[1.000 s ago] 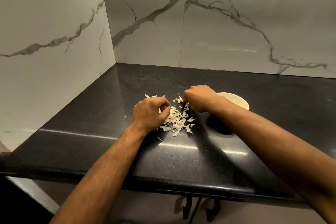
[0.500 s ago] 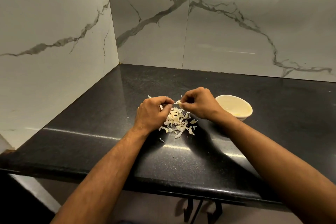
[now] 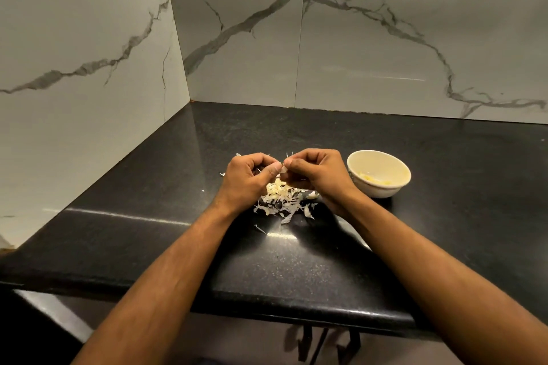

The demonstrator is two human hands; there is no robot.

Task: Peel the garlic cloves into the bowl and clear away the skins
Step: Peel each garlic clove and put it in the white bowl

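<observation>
garlic clove (image 3: 283, 169), a small pale piece, sits pinched between the fingertips of both hands, raised just above the pile of skins (image 3: 283, 201). the left hand (image 3: 247, 178) and right hand (image 3: 315, 170) meet at their thumbs, fingers curled round the clove. the skins lie loose on the black counter (image 3: 296, 261) beneath the hands. the bowl (image 3: 379, 173) stands just right of the right hand, peeled pieces inside it.

Bare black counter (image 3: 296, 133) lies open behind and left; the bowl (image 3: 379, 174) and skins (image 3: 281, 201) crowd the middle.
</observation>
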